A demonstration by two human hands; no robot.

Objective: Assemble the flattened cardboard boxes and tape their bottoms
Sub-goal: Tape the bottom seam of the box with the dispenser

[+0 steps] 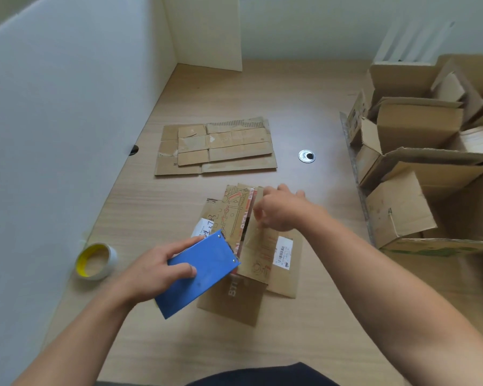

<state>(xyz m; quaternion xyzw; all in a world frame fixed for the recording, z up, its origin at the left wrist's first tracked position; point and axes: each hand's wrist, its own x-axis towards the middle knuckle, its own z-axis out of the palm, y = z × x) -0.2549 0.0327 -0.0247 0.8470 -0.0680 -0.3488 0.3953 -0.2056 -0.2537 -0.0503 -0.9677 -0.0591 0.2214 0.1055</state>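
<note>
A small cardboard box [262, 263] with red print and white labels stands on the wooden table [304, 330], its folded flaps facing up. My left hand [156, 271] grips a blue tape dispenser [198, 274], whose front edge rests on the near end of the box's flap seam. My right hand [279, 208] lies on the far end of the flaps with fingers curled, pressing them and a strip of clear tape down. A stack of flattened cardboard boxes [215, 147] lies farther back.
A tape roll with a yellow core [96, 261] sits left of the box, near a white partition [67, 121]. Several assembled open boxes [418, 168] crowd the table's right side. A round metal cable grommet [306, 156] is set in the tabletop.
</note>
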